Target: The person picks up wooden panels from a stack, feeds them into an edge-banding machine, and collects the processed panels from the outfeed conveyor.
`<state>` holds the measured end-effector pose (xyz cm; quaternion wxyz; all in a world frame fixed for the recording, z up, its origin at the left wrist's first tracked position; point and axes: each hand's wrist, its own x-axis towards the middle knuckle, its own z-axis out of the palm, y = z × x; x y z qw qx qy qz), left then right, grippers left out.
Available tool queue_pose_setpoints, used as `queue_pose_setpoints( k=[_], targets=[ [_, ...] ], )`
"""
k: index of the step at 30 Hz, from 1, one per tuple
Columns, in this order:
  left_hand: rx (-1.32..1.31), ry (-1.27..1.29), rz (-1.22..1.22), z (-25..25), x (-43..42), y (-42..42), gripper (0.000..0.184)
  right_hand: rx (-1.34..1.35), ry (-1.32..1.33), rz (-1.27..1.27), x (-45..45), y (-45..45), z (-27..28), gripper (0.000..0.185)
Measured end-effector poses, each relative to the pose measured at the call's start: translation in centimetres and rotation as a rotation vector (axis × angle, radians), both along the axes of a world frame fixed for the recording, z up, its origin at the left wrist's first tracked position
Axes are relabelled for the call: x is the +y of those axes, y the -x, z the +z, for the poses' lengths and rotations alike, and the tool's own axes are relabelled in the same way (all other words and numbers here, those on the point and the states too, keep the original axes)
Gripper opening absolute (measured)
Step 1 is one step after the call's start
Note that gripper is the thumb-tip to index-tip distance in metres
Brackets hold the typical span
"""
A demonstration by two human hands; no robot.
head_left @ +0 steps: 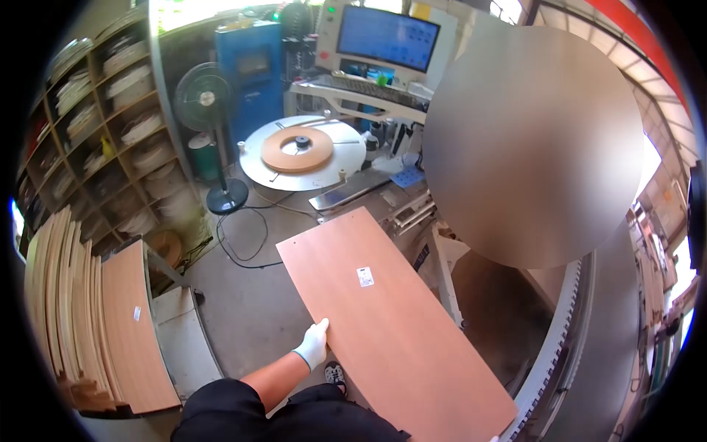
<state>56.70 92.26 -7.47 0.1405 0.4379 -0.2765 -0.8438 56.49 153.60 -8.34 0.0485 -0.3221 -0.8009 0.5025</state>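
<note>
A large wood-coloured panel is held up in front of my body, slanting from upper left to lower right. It bears a small white label and has small holes near its far corners. My left hand, in a white glove, is closed on the panel's left edge, its thumb on the top face. At the panel's lower right corner only a sliver of white shows, perhaps my right hand; its fingers are hidden.
On the left, several panels stand upright on a cart beside shelving full of rolls. Ahead are a fan, a round turntable carrying a roll of edge band, and a monitor. A machine track runs along the right; cables lie on the floor.
</note>
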Motion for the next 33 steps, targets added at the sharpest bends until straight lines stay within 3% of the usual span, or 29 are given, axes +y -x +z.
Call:
queue_pose_setpoints(
  k=[2, 4, 6, 7, 8, 9, 10, 11, 12, 16, 19, 20, 22, 23, 24, 26, 27, 28, 33],
  targets=[
    [0.047, 0.032, -0.059, 0.0, -0.4, 1.1, 0.046, 0.031, 0.353, 0.005, 1.6, 3.4, -1.0, 0.050],
    [0.147, 0.030, -0.129, -1.1, -0.9, 1.6, 0.047, 0.098, 0.892, 0.062, 2.8, 8.2, -3.6, 0.050],
    [0.220, -0.020, -0.304, 0.0, -1.3, 2.6, 0.052, 0.067, 0.638, 0.025, -2.4, 8.7, 1.5, 0.052],
    [0.323, -0.007, -0.407, 2.1, -1.2, 3.0, 0.057, -0.263, 0.163, -0.071, -1.6, 9.4, 1.1, 0.056],
    [0.349, 0.070, -0.528, 3.2, -1.5, 2.9, 0.060, -0.109, -0.039, -0.156, -4.7, 9.4, 4.7, 0.047],
    [0.352, 0.092, -0.560, 4.1, -1.5, 2.7, 0.060, -0.144, -0.101, -0.145, -3.4, 9.2, 3.1, 0.052],
    [0.396, -0.016, -0.593, 0.5, -4.0, 2.1, 0.059, -0.182, -0.125, -0.095, -2.3, 9.8, 1.7, 0.055],
    [0.083, -0.044, -0.404, 3.6, -4.4, 1.1, 0.040, -0.274, -0.064, -0.123, -4.3, 9.5, 4.5, 0.057],
    [0.057, -0.128, -0.422, 0.1, -7.3, 0.5, 0.045, -0.292, -0.052, -0.120, -4.9, 9.8, 4.1, 0.058],
    [0.124, -0.120, -0.556, 2.9, -5.7, 1.5, 0.048, -0.212, -0.104, -0.075, -4.1, 10.3, 0.7, 0.057],
    [0.052, -0.043, -0.543, 3.8, -4.3, 3.5, 0.047, -0.280, -0.119, 0.059, -3.3, 10.7, 1.7, 0.056],
    [0.020, -0.005, -0.521, 3.8, -4.5, 3.5, 0.047, -0.317, 0.002, -0.008, -4.7, 10.7, 3.9, 0.056],
    [0.000, 0.027, -0.462, 1.7, -4.0, 4.2, 0.052, -0.337, -0.046, -0.032, -4.1, 9.4, 1.4, 0.060],
    [-0.021, 0.092, -0.443, 1.3, -3.2, 4.6, 0.060, -0.472, -0.037, 0.007, -4.2, 8.9, 2.5, 0.061],
    [0.000, 0.076, -0.490, 1.2, -3.2, 4.6, 0.059, -0.433, -0.033, -0.025, -2.8, 7.6, -1.1, 0.062],
    [0.027, 0.050, -0.456, 1.3, -2.7, 5.4, 0.058, -0.395, -0.061, 0.006, -3.2, 8.3, -1.1, 0.058],
    [-0.050, 0.042, -0.429, 1.4, -3.1, 5.6, 0.056, -0.387, -0.018, -0.025, -4.0, 9.3, -0.5, 0.057],
    [-0.127, 0.060, -0.406, 2.3, -2.6, 6.3, 0.055, -0.250, 0.341, -0.059, 0.4, 8.9, -5.8, 0.055],
    [-0.067, 0.048, -0.463, 3.2, -3.5, 6.4, 0.047, -0.276, 0.310, 0.056, 2.5, 10.7, -2.2, 0.068]
  ],
)
